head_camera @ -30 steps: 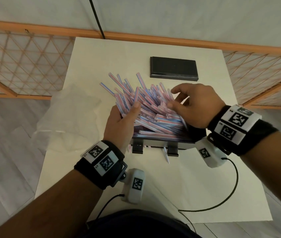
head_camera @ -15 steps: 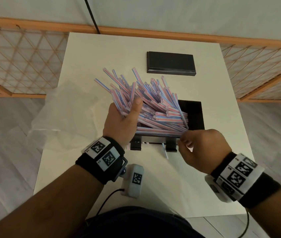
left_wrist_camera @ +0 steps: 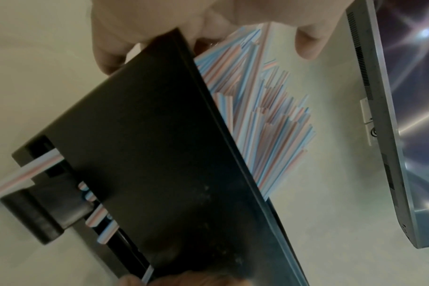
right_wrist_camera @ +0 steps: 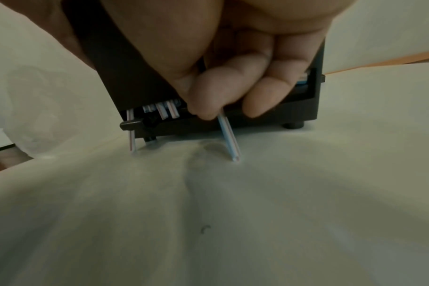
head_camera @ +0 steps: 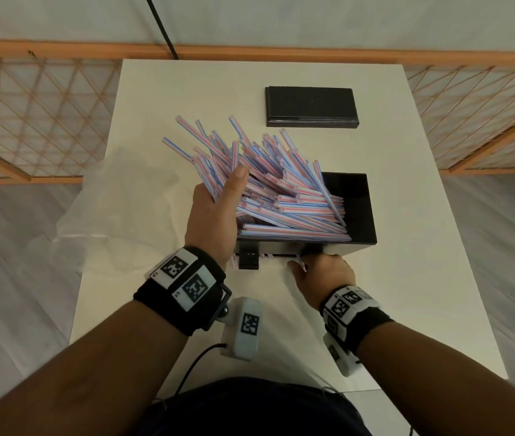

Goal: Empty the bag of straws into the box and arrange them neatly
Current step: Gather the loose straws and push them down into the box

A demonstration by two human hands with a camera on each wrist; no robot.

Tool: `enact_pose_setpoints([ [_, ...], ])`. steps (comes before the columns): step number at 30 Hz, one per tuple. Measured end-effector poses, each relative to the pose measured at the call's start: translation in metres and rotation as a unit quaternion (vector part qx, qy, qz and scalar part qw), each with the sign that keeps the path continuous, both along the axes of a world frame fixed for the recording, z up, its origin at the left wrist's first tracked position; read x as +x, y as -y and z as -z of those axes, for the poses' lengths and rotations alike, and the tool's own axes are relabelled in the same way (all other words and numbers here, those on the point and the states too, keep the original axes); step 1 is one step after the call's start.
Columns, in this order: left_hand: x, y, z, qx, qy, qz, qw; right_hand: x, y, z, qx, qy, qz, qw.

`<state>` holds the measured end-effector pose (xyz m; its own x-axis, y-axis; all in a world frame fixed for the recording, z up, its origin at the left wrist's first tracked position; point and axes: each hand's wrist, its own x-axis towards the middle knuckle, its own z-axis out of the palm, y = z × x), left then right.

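The white tabletop [head_camera: 407,278] carries a crumpled clear bag [head_camera: 118,215] at its left edge, a black lid [head_camera: 311,105] lying flat at the far side, and the open black box [head_camera: 360,209] in the middle. A big untidy pile of striped straws [head_camera: 281,196] fills the left part of the box and fans out over its left rim; the right part of the box is bare. The left hand [head_camera: 215,221] stays where it was half a second ago, its fingers [left_wrist_camera: 306,42] wrapped round the left end of the pile with the thumb on top. The right hand [head_camera: 322,275], half a second ago at the pile's near right corner, has dropped to the slot at the foot of the box's near wall, and its fingers [right_wrist_camera: 206,98] now pinch a single straw [right_wrist_camera: 229,137] that slants from the slot down to the tabletop. Other straw ends poke out of the slot beside it
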<state>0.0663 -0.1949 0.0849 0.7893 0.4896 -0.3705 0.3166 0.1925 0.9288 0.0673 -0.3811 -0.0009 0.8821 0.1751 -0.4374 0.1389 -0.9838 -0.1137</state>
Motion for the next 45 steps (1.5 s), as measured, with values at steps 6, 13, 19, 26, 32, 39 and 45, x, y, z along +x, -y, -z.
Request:
enact_pose_setpoints([
  [6,-0.002,0.001,0.002,-0.014,-0.008,0.003,1.0,-0.001,-0.004,0.006,0.037,-0.001,0.071,0.997],
  [13,0.0,-0.001,0.009,-0.018,-0.016,0.005,1.0,-0.021,0.007,0.008,0.03,-0.093,0.072,0.993],
  [19,0.001,-0.002,0.01,-0.02,-0.014,0.004,1.0,-0.018,0.009,0.0,0.052,-0.093,0.102,0.989],
  [26,0.0,-0.001,0.006,-0.024,-0.013,-0.001,1.0,-0.011,0.0,0.004,0.115,-0.092,0.104,0.984],
  [32,0.001,-0.002,0.007,-0.024,-0.005,-0.001,1.0,-0.026,0.031,-0.011,0.07,-0.23,0.037,0.97],
  [39,-0.001,-0.005,0.008,-0.025,-0.009,-0.016,1.0,-0.02,0.045,-0.068,0.107,-0.223,-0.088,0.965],
  [45,-0.01,-0.009,0.007,-0.02,0.037,0.006,0.999,0.015,0.032,-0.164,0.361,0.034,-0.061,0.93],
])
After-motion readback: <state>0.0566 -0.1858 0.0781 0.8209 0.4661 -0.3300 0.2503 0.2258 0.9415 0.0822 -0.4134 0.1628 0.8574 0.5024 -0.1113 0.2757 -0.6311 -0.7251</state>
